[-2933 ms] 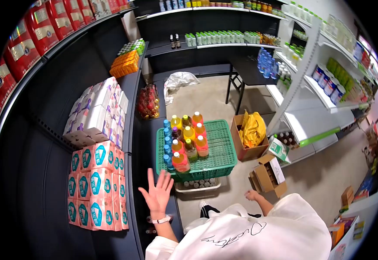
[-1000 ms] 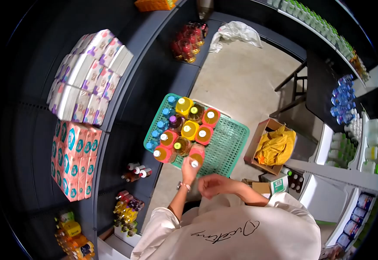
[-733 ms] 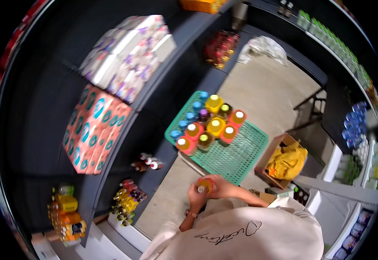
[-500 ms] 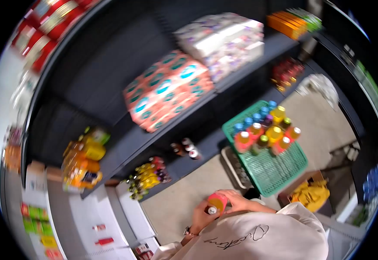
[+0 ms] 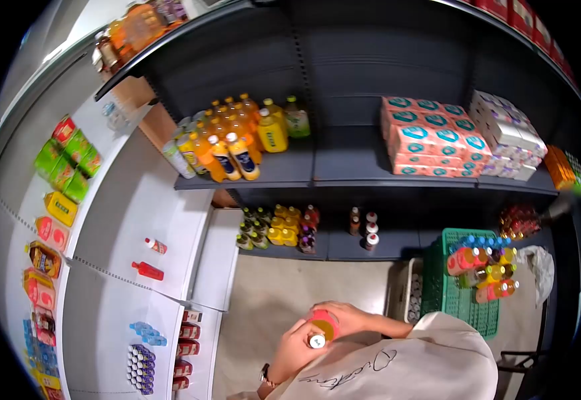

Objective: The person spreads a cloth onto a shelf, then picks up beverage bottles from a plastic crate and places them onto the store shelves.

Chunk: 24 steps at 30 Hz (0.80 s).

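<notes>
A bottle of amber drink with a pink label and white cap [image 5: 324,326] is held close to the front of the white shirt. My left hand [image 5: 297,345] wraps round it near the cap, a watch and bracelet on the wrist. My right hand [image 5: 347,319] closes on the bottle's other side. To the right stands the green crate [image 5: 443,293], with several bottles in pink, yellow and dark colours [image 5: 484,267] and blue-capped ones at its back.
Ahead, a dark shelf [image 5: 350,163] holds orange drinks [image 5: 234,130], pink tissue packs [image 5: 434,140] and white packs [image 5: 507,137]. Small bottles [image 5: 280,227] stand on its lower level. White shelves [image 5: 114,287] at left carry a few bottles. Bare floor [image 5: 290,287] shows beyond my hands.
The view has swung left, bringing the white shelves in and shifting the crate right. My left hand took a pink-labelled bottle from the crate's group, and both hands now hold it near my body.
</notes>
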Available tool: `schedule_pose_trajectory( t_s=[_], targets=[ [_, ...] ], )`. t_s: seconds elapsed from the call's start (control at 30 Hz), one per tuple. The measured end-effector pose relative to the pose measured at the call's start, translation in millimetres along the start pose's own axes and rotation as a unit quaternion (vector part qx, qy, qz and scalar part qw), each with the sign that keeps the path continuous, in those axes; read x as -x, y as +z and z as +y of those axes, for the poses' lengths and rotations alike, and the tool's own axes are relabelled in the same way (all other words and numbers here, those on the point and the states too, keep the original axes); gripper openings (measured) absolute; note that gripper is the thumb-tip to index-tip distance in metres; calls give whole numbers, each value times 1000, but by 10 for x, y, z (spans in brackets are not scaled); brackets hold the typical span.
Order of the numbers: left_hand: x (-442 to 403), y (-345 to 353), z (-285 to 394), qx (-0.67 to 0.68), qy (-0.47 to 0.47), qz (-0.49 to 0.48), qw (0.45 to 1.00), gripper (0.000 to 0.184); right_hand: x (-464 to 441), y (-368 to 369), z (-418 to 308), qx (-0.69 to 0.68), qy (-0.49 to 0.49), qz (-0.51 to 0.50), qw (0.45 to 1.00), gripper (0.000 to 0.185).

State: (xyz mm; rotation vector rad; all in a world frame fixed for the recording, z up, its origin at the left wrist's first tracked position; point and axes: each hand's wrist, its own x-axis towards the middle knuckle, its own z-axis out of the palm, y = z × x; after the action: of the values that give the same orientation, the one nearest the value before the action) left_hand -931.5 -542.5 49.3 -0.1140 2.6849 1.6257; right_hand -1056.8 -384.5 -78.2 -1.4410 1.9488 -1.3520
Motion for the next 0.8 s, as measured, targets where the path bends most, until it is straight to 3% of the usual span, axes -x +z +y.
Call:
schedule_pose_trajectory(
  t_s=[0.17,0.2,0.27,0.37,0.47,0.5,0.6,0.7,0.8],
  targets=[
    [-91,-524,77,88,43,126,987,32,-560,27,-243,-35,8,89,995,88],
    [-203,-612,-36,43,132,157,978,39,-677,-13,-247,-76,28,115,990,94],
    [-506,-629,-58,335,131,280,890,43,-951,-224,-326,-159,97,149,971,96],
    [-1164,-871,-160,404,179,348,827,37,-1390,-563,-191,-273,112,243,924,88],
    [-1747,-931,-386,382,187,330,843,25,-1837,-991,17,-269,140,295,906,61],
    [-1848,-921,-486,329,164,313,876,23,-1961,-1107,70,-289,162,302,894,54],
    [-2446,-922,-718,224,133,239,935,22,-2370,-1441,397,-367,179,326,853,47],
    [-2880,-933,-793,170,117,221,953,33,-2734,-1651,700,-300,114,368,873,62],
    [-3313,-862,-1102,136,118,206,962,49,-3025,-1849,907,-109,138,385,906,78]
  ],
)
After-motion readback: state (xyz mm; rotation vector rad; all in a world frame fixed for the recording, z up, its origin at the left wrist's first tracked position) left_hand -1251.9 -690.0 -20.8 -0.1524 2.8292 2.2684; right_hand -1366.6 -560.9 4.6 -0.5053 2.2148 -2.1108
